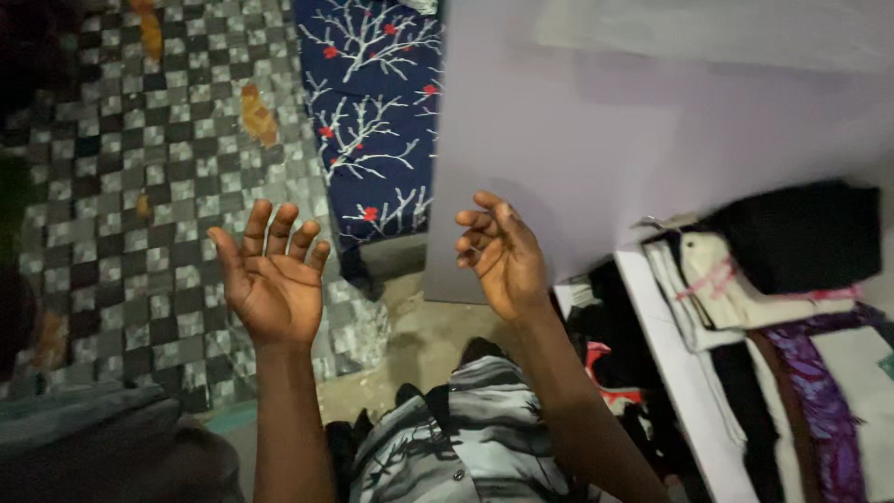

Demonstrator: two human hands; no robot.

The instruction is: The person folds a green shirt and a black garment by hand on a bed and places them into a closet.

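- Two bare hands raised, both holding nothing: left hand [270, 279] palm up, fingers spread wide; right hand [500, 253] edge-on, fingers loosely curled, released.
- Neither hand touches anything. Nearest thing below and between the forearms: grey, white and black patterned soft garment with a small button [466, 447], lying crumpled at the bottom centre of the frame, by the person's lap.
- Handling, as a judgement: light, limp cloth, no stiffness, not fragile, not slippery. It will sag and trail if lifted by one point. Best hold looks like a pinch on a bunched fold or along the buttoned edge, two hands apart to keep it spread.
- Right of the right forearm: white shelf board [684, 391] with stacked folded clothes on it, a cream piece with pink trim [722, 279], a black bundle [801, 233] above it, a purple patterned fabric [819, 391] lower down. More dark clothes piled under the shelf edge; details too dim to tell.
- Ahead: dark blue cloth with white branch and red flower print [372, 102] hanging over an edge, beside a plain pale lilac panel [577, 140].
- Left: grey and black checkered tile-pattern floor covering [140, 186], with bare concrete floor [424, 340] between it and the panel.
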